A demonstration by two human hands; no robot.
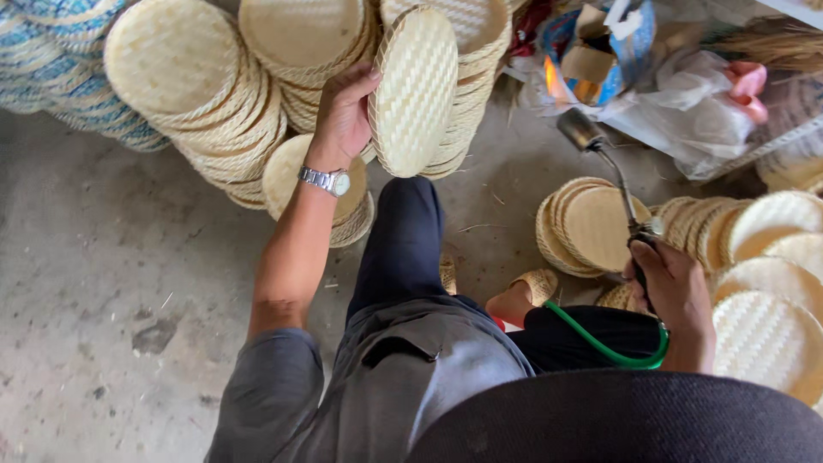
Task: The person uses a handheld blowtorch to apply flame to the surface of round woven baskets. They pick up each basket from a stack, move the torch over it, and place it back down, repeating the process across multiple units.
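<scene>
From the head camera, I see the person sitting on the grey floor [103,257] with woven trays all around. The left hand [343,116] holds one round woven tray [417,90] up on its edge, in front of the leaning stacks of trays [206,94]. The fingers curl around the tray's left rim, thumb in front. The tray looks light and thin, and a bit bendy, so the stitched rim is the best place to hold it. It could scorch or burn, I think, because it is dry straw or bamboo.

The right hand [673,287] is closed tight around the handle of a gas torch [600,154]. A small orange flame [553,79] burns at its tip, near the tray's right side but not touching it. A green hose [609,347] loops down from the handle.

I cannot see where the hose ends. The tray's back is hidden. The bags and box [600,51] behind the flame are hard to make out.
</scene>
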